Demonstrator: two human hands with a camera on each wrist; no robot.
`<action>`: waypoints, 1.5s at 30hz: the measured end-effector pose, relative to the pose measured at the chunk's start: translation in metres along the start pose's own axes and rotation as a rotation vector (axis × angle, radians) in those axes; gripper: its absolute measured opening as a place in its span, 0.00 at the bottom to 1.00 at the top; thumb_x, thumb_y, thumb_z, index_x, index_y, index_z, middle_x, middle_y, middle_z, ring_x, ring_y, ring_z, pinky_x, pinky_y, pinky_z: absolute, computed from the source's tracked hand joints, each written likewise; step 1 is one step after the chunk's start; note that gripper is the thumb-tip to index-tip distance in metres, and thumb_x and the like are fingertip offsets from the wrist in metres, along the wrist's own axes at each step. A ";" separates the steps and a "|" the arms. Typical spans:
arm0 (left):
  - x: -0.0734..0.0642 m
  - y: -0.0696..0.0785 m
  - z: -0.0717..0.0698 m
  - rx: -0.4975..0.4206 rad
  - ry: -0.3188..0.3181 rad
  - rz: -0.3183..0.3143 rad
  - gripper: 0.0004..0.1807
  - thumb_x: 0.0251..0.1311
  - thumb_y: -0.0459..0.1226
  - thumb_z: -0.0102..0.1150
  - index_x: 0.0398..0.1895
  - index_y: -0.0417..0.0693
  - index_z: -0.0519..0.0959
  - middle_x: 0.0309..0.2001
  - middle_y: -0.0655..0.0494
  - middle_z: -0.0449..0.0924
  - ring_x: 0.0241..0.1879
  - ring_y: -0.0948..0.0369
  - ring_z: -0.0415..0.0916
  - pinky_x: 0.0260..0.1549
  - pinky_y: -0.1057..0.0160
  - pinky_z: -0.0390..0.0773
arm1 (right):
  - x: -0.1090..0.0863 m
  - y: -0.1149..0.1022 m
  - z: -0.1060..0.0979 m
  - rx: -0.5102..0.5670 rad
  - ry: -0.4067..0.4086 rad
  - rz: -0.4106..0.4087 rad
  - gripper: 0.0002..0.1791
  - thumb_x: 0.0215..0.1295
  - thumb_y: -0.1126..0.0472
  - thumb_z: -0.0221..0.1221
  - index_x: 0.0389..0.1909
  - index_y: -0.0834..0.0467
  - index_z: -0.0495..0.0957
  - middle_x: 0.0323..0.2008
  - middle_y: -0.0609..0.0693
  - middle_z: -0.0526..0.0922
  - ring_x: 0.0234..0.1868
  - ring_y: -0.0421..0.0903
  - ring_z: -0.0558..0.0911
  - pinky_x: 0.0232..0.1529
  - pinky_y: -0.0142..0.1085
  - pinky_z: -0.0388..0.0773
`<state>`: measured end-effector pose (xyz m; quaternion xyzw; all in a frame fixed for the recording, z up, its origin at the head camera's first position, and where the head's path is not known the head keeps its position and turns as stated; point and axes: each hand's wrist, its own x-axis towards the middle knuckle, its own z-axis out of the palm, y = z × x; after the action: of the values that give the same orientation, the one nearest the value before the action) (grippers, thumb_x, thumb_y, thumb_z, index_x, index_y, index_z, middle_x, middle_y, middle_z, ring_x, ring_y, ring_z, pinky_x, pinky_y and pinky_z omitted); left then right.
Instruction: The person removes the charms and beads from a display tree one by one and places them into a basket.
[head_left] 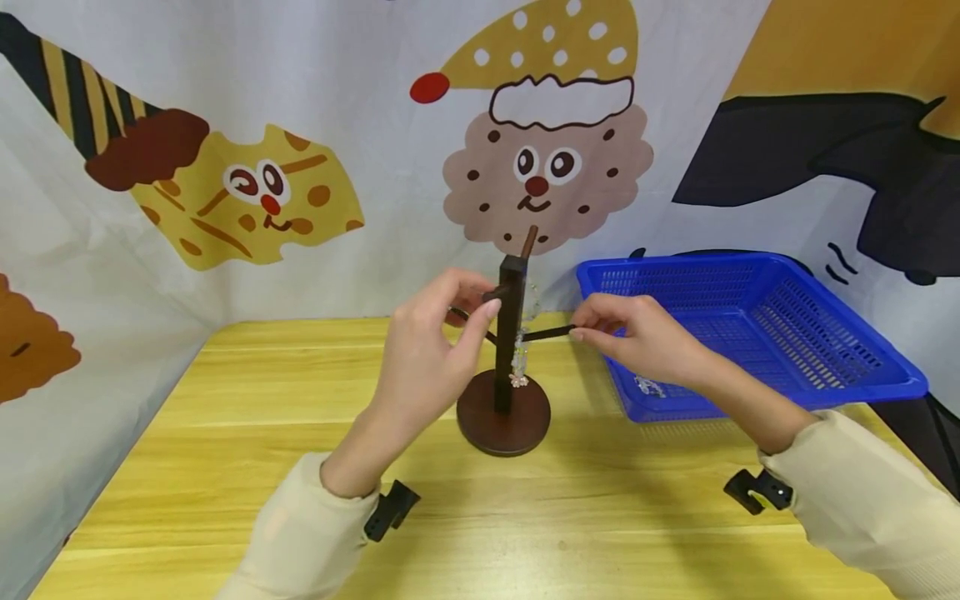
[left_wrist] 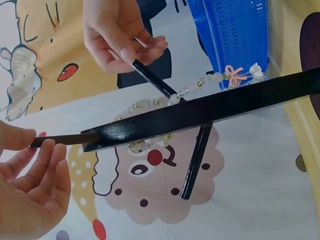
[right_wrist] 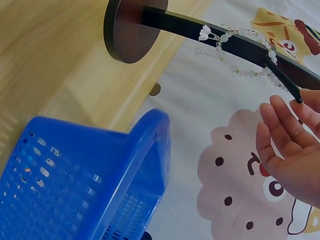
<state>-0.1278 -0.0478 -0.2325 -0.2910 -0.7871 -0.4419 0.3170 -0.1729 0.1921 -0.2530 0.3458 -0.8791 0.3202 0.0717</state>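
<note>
A dark brown wooden jewellery stand [head_left: 510, 333] is upright on a round base [head_left: 504, 429], with thin pegs sticking out of its post. My left hand [head_left: 438, 342] pinches the end of the upper peg on the near side between thumb and fingers, as the left wrist view also shows. On the right, my right hand [head_left: 637, 333] pinches the tip of the right-hand peg [right_wrist: 282, 80]. A beaded bracelet [right_wrist: 245, 72] of clear and pale beads hangs on that peg, close to the post. It carries a pink bow charm [left_wrist: 234, 75] and a white flower charm [left_wrist: 256, 71].
A blue plastic basket [head_left: 750, 408] stands right of the stand, under my right forearm. Something small and clear [head_left: 648, 386] lies inside its near left corner. Behind the wooden table [head_left: 300, 483] hangs a white cloth [head_left: 397, 150] printed with cartoon figures.
</note>
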 end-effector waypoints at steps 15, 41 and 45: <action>0.002 -0.005 -0.010 0.013 -0.017 -0.018 0.02 0.58 0.28 0.55 0.34 0.39 0.76 0.31 0.53 0.79 0.31 0.61 0.76 0.29 0.66 0.76 | 0.000 -0.010 0.006 0.052 0.035 -0.080 0.06 0.56 0.72 0.60 0.30 0.58 0.77 0.27 0.44 0.79 0.27 0.38 0.77 0.30 0.32 0.75; 0.009 -0.014 -0.010 0.003 -0.003 -0.041 0.04 0.58 0.28 0.55 0.36 0.35 0.76 0.31 0.48 0.80 0.31 0.57 0.77 0.28 0.63 0.77 | -0.002 -0.015 0.006 0.015 0.025 -0.129 0.09 0.55 0.73 0.61 0.29 0.56 0.76 0.27 0.40 0.78 0.27 0.36 0.76 0.28 0.32 0.74; 0.010 -0.017 -0.010 -0.010 -0.002 -0.058 0.04 0.58 0.28 0.55 0.36 0.34 0.76 0.31 0.47 0.79 0.30 0.56 0.77 0.28 0.63 0.77 | -0.003 -0.017 0.006 0.007 0.013 -0.116 0.09 0.54 0.73 0.61 0.28 0.56 0.76 0.26 0.40 0.78 0.27 0.36 0.76 0.27 0.31 0.74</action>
<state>-0.1446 -0.0624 -0.2297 -0.2700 -0.7934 -0.4546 0.3016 -0.1590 0.1807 -0.2502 0.3942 -0.8560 0.3208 0.0946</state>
